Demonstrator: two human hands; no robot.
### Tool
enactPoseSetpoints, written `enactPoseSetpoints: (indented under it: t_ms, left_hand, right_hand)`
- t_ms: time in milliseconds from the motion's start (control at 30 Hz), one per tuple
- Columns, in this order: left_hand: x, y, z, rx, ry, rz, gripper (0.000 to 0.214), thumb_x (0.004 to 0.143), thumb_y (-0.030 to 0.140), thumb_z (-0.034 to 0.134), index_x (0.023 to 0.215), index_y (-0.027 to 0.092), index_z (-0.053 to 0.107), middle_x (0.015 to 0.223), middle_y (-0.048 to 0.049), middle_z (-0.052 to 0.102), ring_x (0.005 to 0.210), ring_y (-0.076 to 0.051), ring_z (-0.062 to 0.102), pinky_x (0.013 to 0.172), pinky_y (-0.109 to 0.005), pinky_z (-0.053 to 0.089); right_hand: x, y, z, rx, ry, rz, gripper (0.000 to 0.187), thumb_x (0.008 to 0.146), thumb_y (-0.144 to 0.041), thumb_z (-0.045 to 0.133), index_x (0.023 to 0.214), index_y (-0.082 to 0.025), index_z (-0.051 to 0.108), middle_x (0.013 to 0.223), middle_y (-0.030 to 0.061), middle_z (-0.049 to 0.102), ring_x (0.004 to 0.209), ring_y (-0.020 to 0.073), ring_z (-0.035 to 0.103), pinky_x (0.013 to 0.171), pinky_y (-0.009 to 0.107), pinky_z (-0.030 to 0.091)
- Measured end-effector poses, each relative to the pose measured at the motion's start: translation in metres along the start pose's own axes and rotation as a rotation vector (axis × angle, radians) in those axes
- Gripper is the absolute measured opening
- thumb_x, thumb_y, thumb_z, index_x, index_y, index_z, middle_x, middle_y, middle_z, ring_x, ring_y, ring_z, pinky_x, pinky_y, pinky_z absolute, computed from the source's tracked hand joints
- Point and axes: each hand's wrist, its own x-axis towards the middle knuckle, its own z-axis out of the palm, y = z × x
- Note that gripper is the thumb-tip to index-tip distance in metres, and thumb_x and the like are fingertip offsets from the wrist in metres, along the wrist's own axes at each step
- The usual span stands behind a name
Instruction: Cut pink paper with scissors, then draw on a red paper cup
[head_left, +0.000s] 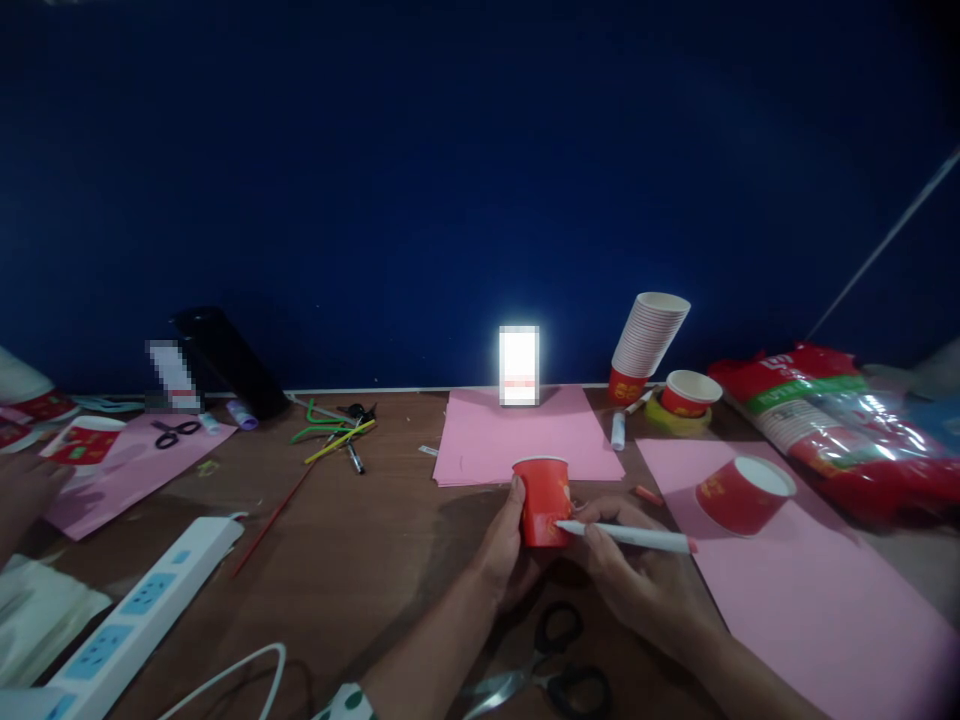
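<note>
A red paper cup (543,500) stands upright in my left hand (504,545), whose thumb lies along its left side. My right hand (637,570) is closed around a white marker (637,536) with a pinkish-red end. The marker's tip meets the cup's lower right side, close to a yellow print. Below both hands, black-handled scissors (559,690) lie on the brown table (337,560). Pink paper sheets (457,440) are spread behind the cup, with a bright phone screen (519,366) standing at their far edge.
Right of my hands are another red cup (739,497) on pink paper, a leaning cup stack (649,345), a cup on a yellow tape roll (679,418) and a red plastic pack (840,440). A power strip (150,600) lies left, near another person's hand (26,490).
</note>
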Motion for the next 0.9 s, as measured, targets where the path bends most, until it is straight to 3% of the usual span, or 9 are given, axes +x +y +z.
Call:
enactPoseSetpoints:
  t_ms: [133, 267, 533, 733, 900]
  left_hand:
    - [0.000, 0.000, -0.001, -0.017, 0.001, 0.000, 0.061, 0.084, 0.059, 0.045, 0.095, 0.002, 0.065, 0.085, -0.0133, 0.065, 0.076, -0.017, 0.060, 0.076, -0.029, 0.048]
    - [0.000, 0.002, -0.001, -0.034, -0.015, -0.006, 0.064, 0.084, 0.061, 0.045, 0.094, 0.002, 0.065, 0.086, -0.0148, 0.066, 0.077, -0.019, 0.062, 0.076, -0.030, 0.048]
    - [0.000, 0.002, -0.004, -0.061, -0.049, 0.031, 0.064, 0.083, 0.064, 0.042, 0.095, 0.005, 0.064, 0.085, -0.0126, 0.066, 0.075, -0.018, 0.061, 0.076, -0.030, 0.048]
    - [0.000, 0.002, -0.003, -0.016, 0.020, 0.022, 0.065, 0.080, 0.065, 0.046, 0.093, 0.004, 0.064, 0.083, -0.0129, 0.066, 0.074, -0.018, 0.061, 0.076, -0.030, 0.048]
    - [0.001, 0.002, -0.002, -0.027, -0.002, 0.000, 0.064, 0.081, 0.064, 0.047, 0.096, 0.003, 0.063, 0.085, -0.0131, 0.065, 0.076, -0.018, 0.060, 0.076, -0.029, 0.047]
  right_hand:
    - [-0.001, 0.000, 0.002, 0.063, 0.004, 0.091, 0.017, 0.087, -0.033, 0.051, 0.084, -0.020, 0.060, 0.070, 0.0011, 0.063, 0.055, 0.0136, 0.057, 0.048, 0.022, 0.044]
    - [-0.001, 0.006, 0.002, 0.075, -0.043, 0.055, 0.019, 0.086, -0.034, 0.054, 0.076, -0.019, 0.060, 0.066, 0.0008, 0.062, 0.055, 0.0134, 0.056, 0.049, 0.022, 0.044]
    - [-0.002, 0.016, 0.008, 0.437, -0.005, 0.143, 0.020, 0.084, -0.040, 0.061, 0.089, -0.020, 0.059, 0.062, -0.0019, 0.058, 0.049, 0.0105, 0.051, 0.043, 0.020, 0.041]
    - [0.001, 0.004, 0.003, 0.225, 0.038, 0.032, 0.021, 0.084, -0.039, 0.056, 0.076, -0.020, 0.061, 0.069, 0.0037, 0.065, 0.056, 0.0142, 0.057, 0.047, 0.023, 0.046]
    - [0.002, -0.005, 0.001, 0.060, 0.045, 0.099, 0.017, 0.084, -0.035, 0.054, 0.079, -0.020, 0.060, 0.073, 0.0030, 0.065, 0.063, 0.0164, 0.060, 0.055, 0.025, 0.049]
